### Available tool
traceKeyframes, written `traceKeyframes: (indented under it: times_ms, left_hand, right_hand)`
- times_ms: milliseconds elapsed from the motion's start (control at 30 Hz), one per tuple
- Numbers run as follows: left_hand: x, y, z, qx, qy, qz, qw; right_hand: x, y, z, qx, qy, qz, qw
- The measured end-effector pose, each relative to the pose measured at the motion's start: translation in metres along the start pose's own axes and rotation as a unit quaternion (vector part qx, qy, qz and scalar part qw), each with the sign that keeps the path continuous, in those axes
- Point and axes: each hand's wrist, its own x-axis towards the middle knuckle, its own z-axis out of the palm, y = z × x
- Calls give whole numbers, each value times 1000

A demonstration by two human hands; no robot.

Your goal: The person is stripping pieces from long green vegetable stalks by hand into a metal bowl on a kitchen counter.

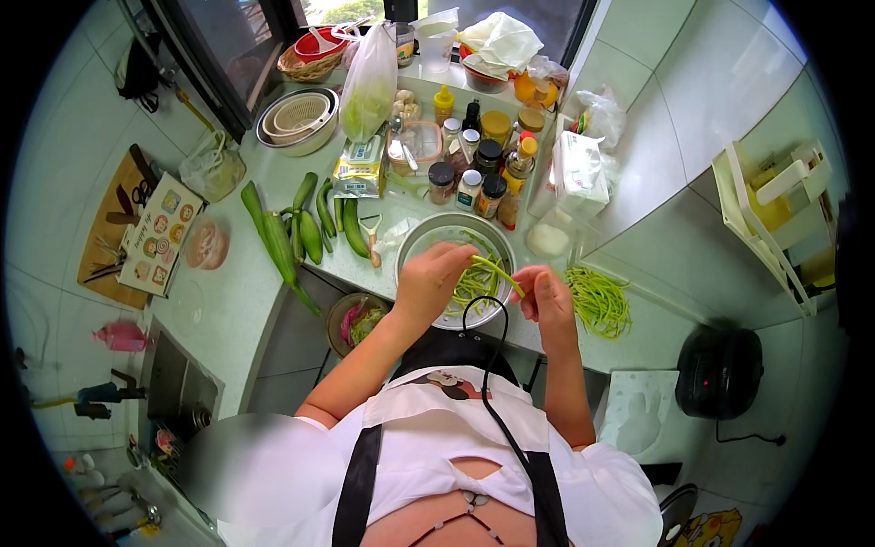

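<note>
Over a metal bowl (pixel 404 262) I hold one long green bean (pixel 497 271) between my hands. My left hand (pixel 433 281) is closed on one end, with thumb and fingertips pinched together. My right hand (pixel 549 301) pinches the bean's other end, its fingers curled. Inside the bowl lie several bean pieces (pixel 474 284), partly hidden by my left hand. A heap of whole green beans (pixel 598 304) sits on the counter to the right of my right hand.
Left of the bowl are a peeler (pixel 372 242), cucumbers (pixel 351 228) and long green gourds (pixel 276 244). Jars and bottles (pixel 489 157) stand behind it. Below the counter edge is a scrap bin (pixel 357 324). A black cooker (pixel 720 372) stands at right, a sink (pixel 182 387) at left.
</note>
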Motion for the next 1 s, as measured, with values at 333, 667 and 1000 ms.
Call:
traceKeyframes:
  times_ms: [333, 667, 1000]
  left_hand:
    - [0, 3, 2, -9, 11, -30, 999]
    - [5, 4, 4, 0, 22, -4, 1000]
    - [0, 11, 15, -200, -13, -113, 973]
  right_hand:
    - [-3, 19, 13, -83, -61, 2, 995]
    - [-5, 9, 18, -42, -52, 26, 997]
    - [-8, 19, 19, -52, -90, 33, 994]
